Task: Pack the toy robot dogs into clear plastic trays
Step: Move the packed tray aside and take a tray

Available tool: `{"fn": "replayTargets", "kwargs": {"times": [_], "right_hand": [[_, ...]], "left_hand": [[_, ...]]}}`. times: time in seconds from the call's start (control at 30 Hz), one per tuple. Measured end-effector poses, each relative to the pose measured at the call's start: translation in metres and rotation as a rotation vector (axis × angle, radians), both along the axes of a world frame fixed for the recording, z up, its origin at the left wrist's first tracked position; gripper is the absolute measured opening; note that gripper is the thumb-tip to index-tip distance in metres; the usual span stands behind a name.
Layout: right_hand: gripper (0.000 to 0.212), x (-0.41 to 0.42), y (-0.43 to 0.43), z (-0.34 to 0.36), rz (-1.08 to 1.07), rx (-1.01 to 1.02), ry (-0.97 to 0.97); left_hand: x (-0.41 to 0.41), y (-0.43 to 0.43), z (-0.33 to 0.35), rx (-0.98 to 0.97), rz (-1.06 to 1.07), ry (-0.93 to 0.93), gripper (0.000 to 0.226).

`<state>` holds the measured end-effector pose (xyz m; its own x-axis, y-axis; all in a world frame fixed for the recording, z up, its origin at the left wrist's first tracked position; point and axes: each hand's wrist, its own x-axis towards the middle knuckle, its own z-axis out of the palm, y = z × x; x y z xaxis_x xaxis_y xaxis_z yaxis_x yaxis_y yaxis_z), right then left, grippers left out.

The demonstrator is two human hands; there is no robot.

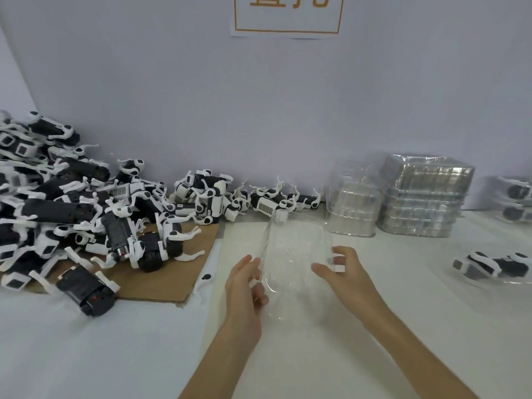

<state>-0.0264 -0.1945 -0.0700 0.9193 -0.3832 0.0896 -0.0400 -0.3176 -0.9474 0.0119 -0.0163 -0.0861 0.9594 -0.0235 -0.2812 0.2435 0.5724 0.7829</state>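
Two tray stacks (403, 197) stand behind the clear tray (296, 254); dog pile (72, 211) left.

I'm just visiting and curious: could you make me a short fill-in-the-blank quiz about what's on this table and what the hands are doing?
1. Both hands, the left hand and right hand, hold one clear plastic ____ between them.
2. The big pile of toy robot dogs lies partly on a sheet of brown ____.
3. The stacks of empty trays stand against the wall on the person's ____ side.
4. The toy dogs are black and ____.

Missing words: tray; cardboard; right; white
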Motion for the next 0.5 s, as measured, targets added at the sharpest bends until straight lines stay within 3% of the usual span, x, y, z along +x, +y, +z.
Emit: {"fn": "replayTargets", "kwargs": {"times": [0.1, 0.27, 0.5], "right_hand": [[0.038, -0.001, 0.001, 0.002, -0.025, 0.052, -0.074], [0.047, -0.008, -0.018, 0.021, 0.036, -0.086, -0.219], [0.041, -0.017, -0.046, 0.035, 0.237, -0.297, -0.121]], "left_hand": [[-0.004, -0.003, 0.002, 0.049, -0.055, -0.016, 0.025], [-0.004, -0.003, 0.007, 0.091, 0.042, -0.140, 0.026], [0.003, 0.012, 0.019, 0.118, 0.147, -0.100, 0.032]]}}
